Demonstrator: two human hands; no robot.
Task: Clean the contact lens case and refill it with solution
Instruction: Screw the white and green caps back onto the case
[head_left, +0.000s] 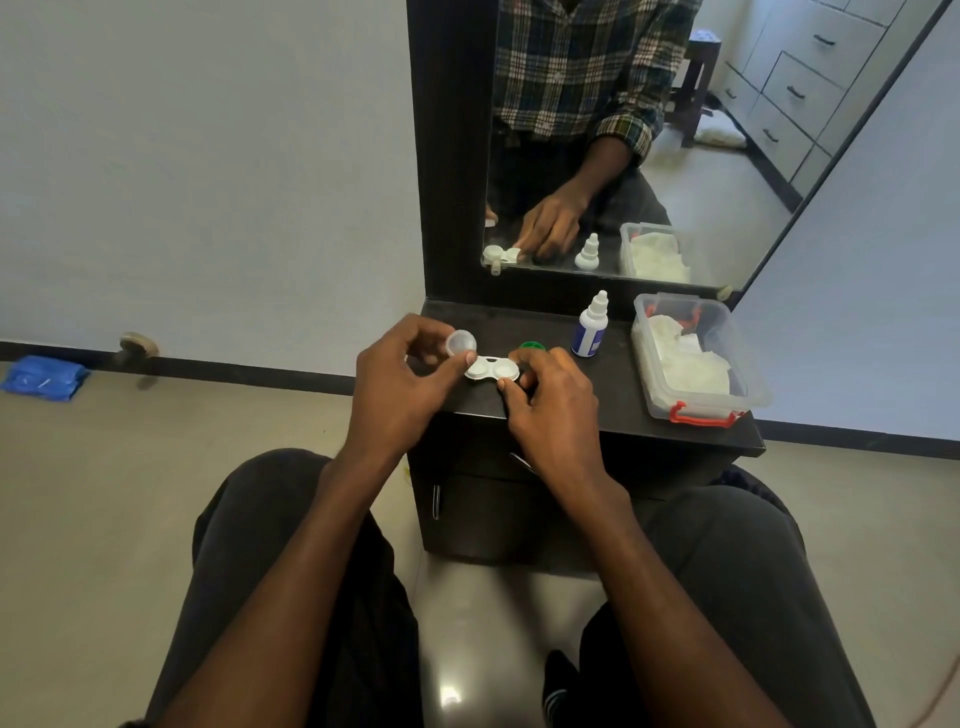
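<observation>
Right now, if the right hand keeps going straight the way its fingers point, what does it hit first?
The contact lens case; the right hand already pinches its near end. Past that, the left hand, holding the clear cap, sits in that line. Depth is uncertain.

dark shelf: bottle, bin, maybe green cap

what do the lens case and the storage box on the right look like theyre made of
Lens case: likely white moulded plastic, opaque, slightly glossy wells. Storage box: clear, see-through plastic, since the white tissue inside shows through its walls; its red latch looks like plastic too.
</observation>
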